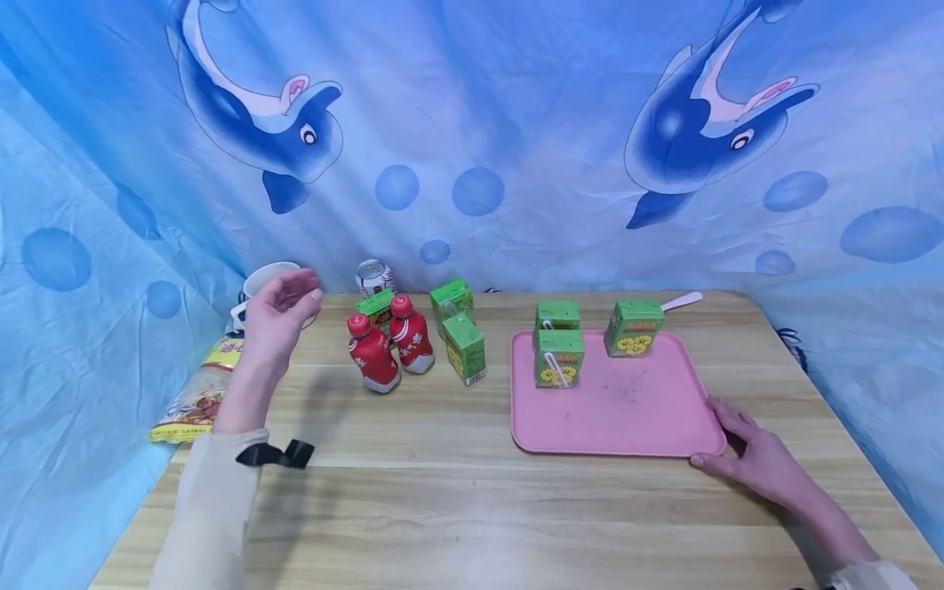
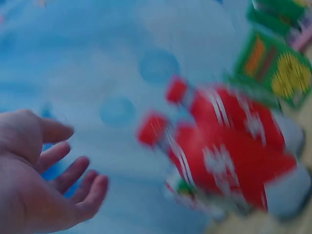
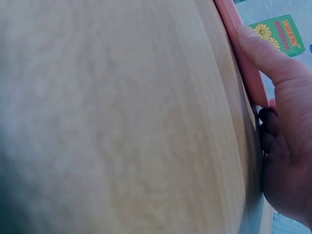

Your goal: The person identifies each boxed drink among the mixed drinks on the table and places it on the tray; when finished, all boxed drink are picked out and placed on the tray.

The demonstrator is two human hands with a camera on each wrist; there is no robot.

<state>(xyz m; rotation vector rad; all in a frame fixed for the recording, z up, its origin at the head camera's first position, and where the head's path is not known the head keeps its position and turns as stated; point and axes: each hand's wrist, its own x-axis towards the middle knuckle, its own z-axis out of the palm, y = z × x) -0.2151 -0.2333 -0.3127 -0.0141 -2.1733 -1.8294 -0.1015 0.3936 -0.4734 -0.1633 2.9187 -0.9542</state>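
My left hand (image 1: 276, 315) is raised in the air with loosely bent fingers and nothing in them, in front of a white mug (image 1: 269, 274). Two red bottles (image 1: 374, 360) with grey bottoms stand to its right; the left wrist view shows the hand apart from these bottles (image 2: 219, 156). At the near right corner of a pink tray (image 1: 627, 418), my right hand (image 1: 760, 459) holds the rim, thumb along the front edge and fingers on the right side. In the right wrist view, the thumb lies against the tray wall (image 3: 246, 68). Three green drink cartons (image 1: 559, 360) stand on the tray.
More green cartons (image 1: 465, 352) stand between the bottles and the tray. Behind the bottles is a can (image 1: 374, 277). A yellow-edged snack bag (image 1: 195, 401) lies at the left table edge. A pale pink handle (image 1: 682, 301) sticks out behind the tray, and a blue dolphin curtain (image 1: 472, 123) encloses the table.
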